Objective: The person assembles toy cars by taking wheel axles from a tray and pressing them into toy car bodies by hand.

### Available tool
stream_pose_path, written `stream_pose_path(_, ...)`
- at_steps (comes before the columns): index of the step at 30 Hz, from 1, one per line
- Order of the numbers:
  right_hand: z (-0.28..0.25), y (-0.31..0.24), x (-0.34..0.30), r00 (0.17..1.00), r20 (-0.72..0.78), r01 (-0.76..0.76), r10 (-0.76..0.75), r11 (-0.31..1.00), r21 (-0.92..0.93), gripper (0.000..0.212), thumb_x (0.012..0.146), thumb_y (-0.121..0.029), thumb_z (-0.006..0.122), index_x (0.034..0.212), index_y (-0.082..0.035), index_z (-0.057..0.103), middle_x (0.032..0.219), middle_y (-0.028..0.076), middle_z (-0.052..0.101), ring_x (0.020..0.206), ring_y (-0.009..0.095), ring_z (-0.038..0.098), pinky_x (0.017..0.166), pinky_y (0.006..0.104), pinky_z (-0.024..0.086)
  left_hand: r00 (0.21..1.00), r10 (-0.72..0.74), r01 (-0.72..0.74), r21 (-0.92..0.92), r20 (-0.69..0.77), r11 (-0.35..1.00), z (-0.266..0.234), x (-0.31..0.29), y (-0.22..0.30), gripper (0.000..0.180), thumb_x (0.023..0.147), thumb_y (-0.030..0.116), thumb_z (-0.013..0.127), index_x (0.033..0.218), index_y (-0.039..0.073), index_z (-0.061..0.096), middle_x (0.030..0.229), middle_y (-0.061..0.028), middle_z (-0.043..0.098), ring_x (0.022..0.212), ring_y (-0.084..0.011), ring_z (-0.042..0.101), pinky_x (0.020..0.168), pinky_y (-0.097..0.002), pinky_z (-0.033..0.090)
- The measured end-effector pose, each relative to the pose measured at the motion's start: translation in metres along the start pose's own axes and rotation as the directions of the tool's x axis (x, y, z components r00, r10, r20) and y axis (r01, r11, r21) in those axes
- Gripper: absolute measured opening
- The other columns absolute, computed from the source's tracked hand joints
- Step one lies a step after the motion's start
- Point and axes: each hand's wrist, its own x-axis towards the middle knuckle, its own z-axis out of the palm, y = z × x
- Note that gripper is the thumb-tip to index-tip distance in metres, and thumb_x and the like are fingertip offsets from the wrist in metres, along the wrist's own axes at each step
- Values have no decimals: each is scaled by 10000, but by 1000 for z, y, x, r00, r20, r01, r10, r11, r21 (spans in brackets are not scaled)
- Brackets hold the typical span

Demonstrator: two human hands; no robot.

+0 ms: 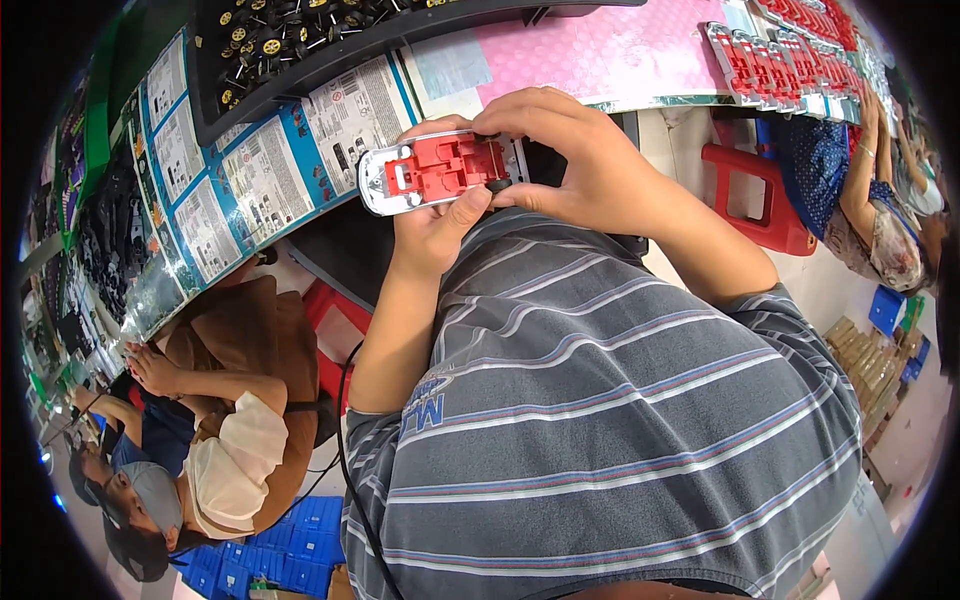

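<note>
Workbench (600, 60) as landmark throughout; pink mat on top, one in view. Along the bench's left run, printed blue-and-white packaging cards (250, 170), at least six panels countable, further ones too bent by the lens to number. At the bench's far edge above the cards, one black tray (330, 45) of small wheel-and-axle parts, too many and too small to count. At the bench's right end, a row of red-and-silver toy chassis (790, 50), roughly eight, overlapping, exact count uncertain. Below the bench's right end, one red stool (765, 195). Just in front of the bench's near edge, over the striped shirt, one red-and-silver toy chassis (440, 170), held flat, underside up. Left hand (430, 225) clamped on it from below, thumb across the near edge; right hand (570, 160) closed over its right end, fingertips pressing at a dark part there. Step judged as seating a part into the chassis, mid-assembly; next move likely calling for firm, even pressure with the left grip steady.
</note>
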Motion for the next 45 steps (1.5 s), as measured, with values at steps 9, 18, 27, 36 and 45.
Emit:
stream_pose_path(9,4,3,-1,998,-2,66,-66,996,-56,595,691,-120,884,1235,-32,658,1251,149,666,1176,366,617,1020,445,494,995,83,-87,-51,-63,995,5,-1,-1,661,872,166,829,1374,-14,438,1298,-132,556,1150,-203,606,1009,-355,511)
stream_pose_path(18,2,2,-4,997,-35,62,-64,997,-54,568,694,-123,880,1209,-24,661,1211,144,661,1144,367,619,990,434,508,996,70,-72,-38,-57,997,7,2,-2,647,870,167,831,1361,-10,449,1307,-139,551,1164,-210,603,1027,-364,505)
stream_pose_path(27,-45,13,14,973,-227,12,-50,986,-165,349,834,-191,827,1111,-23,699,1069,115,703,922,253,688,789,334,556,997,48,-52,-59,-66,997,5,5,-2,601,886,186,815,1334,-13,467,1308,-149,549,975,-173,668,742,-283,597)
stream_pose_path(36,-132,76,76,812,-578,-323,79,886,-333,193,900,-152,736,998,14,731,895,147,733,797,241,703,737,347,558,997,59,-63,-89,-55,994,1,0,-4,645,896,206,813,1378,2,436,1312,-149,539,939,-193,667,695,-287,582)
stream_pose_path(45,-124,87,133,969,-245,-64,-30,927,-369,279,846,-159,791,1050,22,736,942,183,709,839,276,722,750,357,584,996,-3,-13,-166,-94,986,-1,2,-4,616,889,123,795,1377,9,435,1316,-130,534,950,-183,661,695,-278,578)
